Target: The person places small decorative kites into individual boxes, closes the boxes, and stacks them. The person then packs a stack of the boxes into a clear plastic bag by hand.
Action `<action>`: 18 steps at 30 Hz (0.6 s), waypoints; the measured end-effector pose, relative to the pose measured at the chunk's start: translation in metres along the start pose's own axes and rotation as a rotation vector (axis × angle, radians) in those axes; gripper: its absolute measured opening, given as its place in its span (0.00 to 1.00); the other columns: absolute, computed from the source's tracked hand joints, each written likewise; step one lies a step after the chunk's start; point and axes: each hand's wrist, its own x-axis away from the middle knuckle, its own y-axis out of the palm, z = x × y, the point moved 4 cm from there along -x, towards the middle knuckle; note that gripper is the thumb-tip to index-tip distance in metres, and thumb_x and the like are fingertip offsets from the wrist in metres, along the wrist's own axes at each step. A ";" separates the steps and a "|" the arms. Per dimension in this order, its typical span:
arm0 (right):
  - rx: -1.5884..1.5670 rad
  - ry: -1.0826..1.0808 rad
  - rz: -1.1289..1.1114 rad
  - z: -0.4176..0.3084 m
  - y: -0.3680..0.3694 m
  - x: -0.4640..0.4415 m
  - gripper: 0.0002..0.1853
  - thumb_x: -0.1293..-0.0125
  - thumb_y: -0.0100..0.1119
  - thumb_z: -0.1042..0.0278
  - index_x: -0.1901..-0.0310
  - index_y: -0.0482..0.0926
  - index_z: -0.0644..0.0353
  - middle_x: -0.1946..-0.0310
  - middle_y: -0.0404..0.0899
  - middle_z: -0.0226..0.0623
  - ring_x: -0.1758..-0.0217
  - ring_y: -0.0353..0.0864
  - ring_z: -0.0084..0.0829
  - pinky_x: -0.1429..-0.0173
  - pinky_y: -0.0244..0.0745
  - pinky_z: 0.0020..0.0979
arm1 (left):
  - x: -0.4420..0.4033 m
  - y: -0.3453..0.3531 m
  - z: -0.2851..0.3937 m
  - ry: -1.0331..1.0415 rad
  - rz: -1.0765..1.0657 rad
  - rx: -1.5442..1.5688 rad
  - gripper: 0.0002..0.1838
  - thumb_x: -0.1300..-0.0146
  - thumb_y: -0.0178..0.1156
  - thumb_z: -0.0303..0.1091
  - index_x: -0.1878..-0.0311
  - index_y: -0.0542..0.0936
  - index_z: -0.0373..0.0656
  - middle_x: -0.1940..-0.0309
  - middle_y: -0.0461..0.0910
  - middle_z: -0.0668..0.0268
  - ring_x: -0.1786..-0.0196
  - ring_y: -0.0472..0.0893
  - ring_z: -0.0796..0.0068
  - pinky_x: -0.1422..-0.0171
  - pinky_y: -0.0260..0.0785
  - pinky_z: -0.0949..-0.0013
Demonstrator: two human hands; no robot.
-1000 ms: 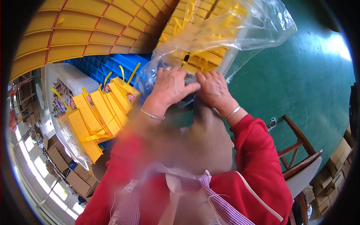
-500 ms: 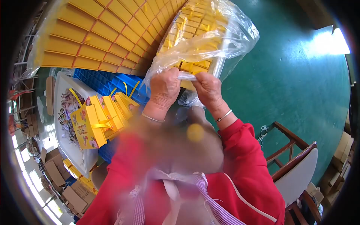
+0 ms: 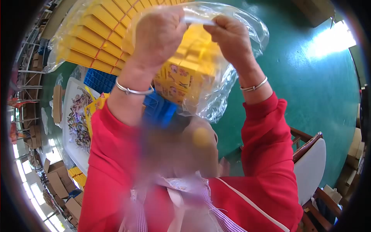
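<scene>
My left hand [image 3: 160, 36] is closed in a fist round the gathered rim of a large clear plastic bag [image 3: 212, 104]. A twisted strip of that rim stretches across to my right hand [image 3: 234, 38], which is also closed on it. Inside the bag sit packed yellow gift bags [image 3: 176, 79] with a flower print, blurred and partly hidden by the film and my left wrist. Both hands are raised high above the packed bags.
Stacked yellow gift bags [image 3: 83, 38], partly under plastic, fan out at the upper left. Below them are a blue crate [image 3: 98, 80] and a white tray [image 3: 69, 135] of small tangled pieces [image 3: 79, 120]. A chair [image 3: 311, 170] stands at right on the green floor [image 3: 293, 92].
Both hands have risen and moved apart, pulling the plastic rim upward. The bag now stands taller, and the printed sides of the gift bags inside show.
</scene>
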 end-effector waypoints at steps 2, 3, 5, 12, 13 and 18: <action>-0.209 0.108 0.051 -0.014 -0.003 -0.008 0.09 0.43 0.59 0.67 0.75 0.78 0.62 0.84 0.69 0.24 0.80 0.65 0.15 0.75 0.60 0.19 | -0.022 -0.028 0.006 -0.123 -0.148 -0.058 0.10 0.47 0.59 0.35 0.65 0.77 0.40 0.71 0.76 0.53 0.66 0.77 0.59 0.61 0.69 0.62; -0.297 0.142 0.066 -0.014 -0.002 -0.013 0.09 0.43 0.59 0.67 0.76 0.77 0.62 0.84 0.70 0.25 0.81 0.65 0.15 0.75 0.60 0.19 | -0.029 -0.036 0.011 -0.025 -0.110 -0.017 0.09 0.47 0.58 0.34 0.66 0.78 0.40 0.71 0.76 0.52 0.66 0.77 0.58 0.62 0.68 0.62; -0.247 0.118 0.069 -0.028 -0.007 -0.011 0.10 0.43 0.59 0.66 0.77 0.76 0.61 0.85 0.70 0.25 0.81 0.65 0.15 0.76 0.60 0.19 | -0.042 -0.049 0.025 0.162 -0.030 0.066 0.08 0.48 0.55 0.34 0.69 0.79 0.41 0.71 0.78 0.51 0.67 0.78 0.55 0.63 0.68 0.62; -0.319 0.176 0.142 -0.026 -0.021 0.006 0.10 0.42 0.57 0.68 0.80 0.74 0.59 0.86 0.69 0.27 0.84 0.64 0.18 0.78 0.59 0.20 | -0.035 -0.018 0.031 0.118 -0.038 -0.030 0.08 0.47 0.57 0.37 0.69 0.77 0.43 0.71 0.78 0.52 0.68 0.78 0.54 0.63 0.69 0.58; -0.340 0.173 0.183 -0.024 -0.027 0.005 0.10 0.42 0.57 0.68 0.80 0.74 0.60 0.86 0.70 0.28 0.84 0.64 0.18 0.78 0.59 0.20 | -0.033 -0.015 0.034 0.147 -0.013 -0.040 0.08 0.46 0.55 0.37 0.72 0.75 0.43 0.71 0.78 0.54 0.68 0.77 0.54 0.63 0.69 0.57; -0.370 0.229 0.406 0.000 -0.081 -0.002 0.07 0.45 0.58 0.72 0.78 0.74 0.62 0.86 0.71 0.31 0.85 0.66 0.20 0.80 0.60 0.20 | 0.032 -0.037 0.017 0.164 0.493 0.126 0.22 0.48 0.63 0.36 0.52 0.73 0.35 0.57 0.75 0.52 0.53 0.74 0.58 0.47 0.65 0.64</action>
